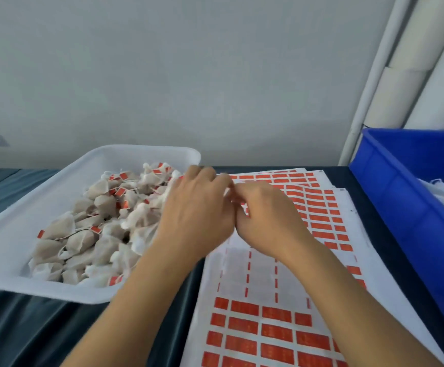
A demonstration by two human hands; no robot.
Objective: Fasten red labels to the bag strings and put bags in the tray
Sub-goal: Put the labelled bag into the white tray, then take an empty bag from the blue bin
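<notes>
While both hands meet over the label sheet (pixel 281 324), labelling seems underway. The left hand (pixel 198 207) and right hand (pixel 265 221) curl fingertips together, their grip's contents hidden. Next, the tray (pixel 11 234).

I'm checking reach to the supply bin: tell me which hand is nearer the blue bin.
Right. The right hand is over the label sheet, on the side toward the blue bin; the left hand is farther away, at the white tray's edge.

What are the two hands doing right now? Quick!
Left hand: fingers curled, meeting the right hand; what they pinch cannot be told.
Right hand: fingers curled too; held thing hidden.
</notes>
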